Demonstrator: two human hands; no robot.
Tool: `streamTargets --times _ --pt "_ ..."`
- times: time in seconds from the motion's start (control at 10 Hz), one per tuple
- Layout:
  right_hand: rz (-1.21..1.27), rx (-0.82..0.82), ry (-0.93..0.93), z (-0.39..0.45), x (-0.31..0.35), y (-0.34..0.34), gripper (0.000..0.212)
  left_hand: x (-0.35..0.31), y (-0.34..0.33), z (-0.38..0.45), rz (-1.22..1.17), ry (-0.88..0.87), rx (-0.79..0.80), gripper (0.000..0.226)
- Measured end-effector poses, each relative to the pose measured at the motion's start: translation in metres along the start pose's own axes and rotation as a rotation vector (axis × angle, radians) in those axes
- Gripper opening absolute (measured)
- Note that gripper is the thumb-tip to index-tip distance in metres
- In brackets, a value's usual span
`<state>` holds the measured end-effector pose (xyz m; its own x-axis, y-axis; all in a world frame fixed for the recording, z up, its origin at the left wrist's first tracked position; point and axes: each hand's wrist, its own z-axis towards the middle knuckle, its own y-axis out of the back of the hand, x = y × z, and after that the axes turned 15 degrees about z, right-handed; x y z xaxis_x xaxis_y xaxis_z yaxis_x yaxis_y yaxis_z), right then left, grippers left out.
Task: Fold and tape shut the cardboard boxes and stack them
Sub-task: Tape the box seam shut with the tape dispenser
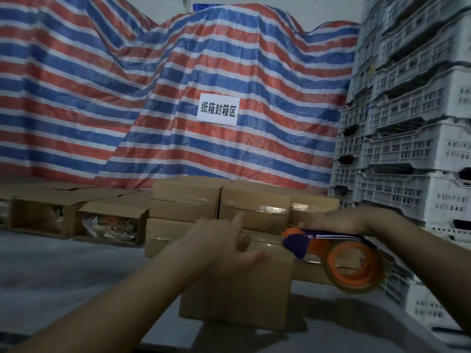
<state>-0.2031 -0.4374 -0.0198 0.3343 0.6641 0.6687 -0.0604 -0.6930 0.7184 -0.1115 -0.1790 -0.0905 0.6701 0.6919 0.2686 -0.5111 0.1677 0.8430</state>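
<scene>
Taping the near cardboard box (pixel 237 289) on the worktop (pixel 63 271), you steady its top with your left hand (pixel 224 240), fingers spread wide, while your right hand (pixel 341 220) grips the tape dispenser (pixel 339 256) at its right edge. Behind it, sealed boxes (pixel 219 202) are stacked; two open boxes (pixel 76 217) at left remain.

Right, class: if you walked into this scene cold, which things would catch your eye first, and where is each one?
The red, white and blue striped tarpaulin fills the background, with a white paper sign pinned near its middle. In front, the right hand holds an orange and purple tape dispenser at the top of a closed cardboard box, which the left hand steadies. Grey plastic crates tower on the right.
</scene>
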Motion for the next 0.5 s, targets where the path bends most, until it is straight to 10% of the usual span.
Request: streamTargets --times 0.5 --pt "-0.211 -0.052 0.015 -0.011 -0.023 0.040 0.067 -0.052 -0.010 0.033 -0.141 -0.145 0.207 0.093"
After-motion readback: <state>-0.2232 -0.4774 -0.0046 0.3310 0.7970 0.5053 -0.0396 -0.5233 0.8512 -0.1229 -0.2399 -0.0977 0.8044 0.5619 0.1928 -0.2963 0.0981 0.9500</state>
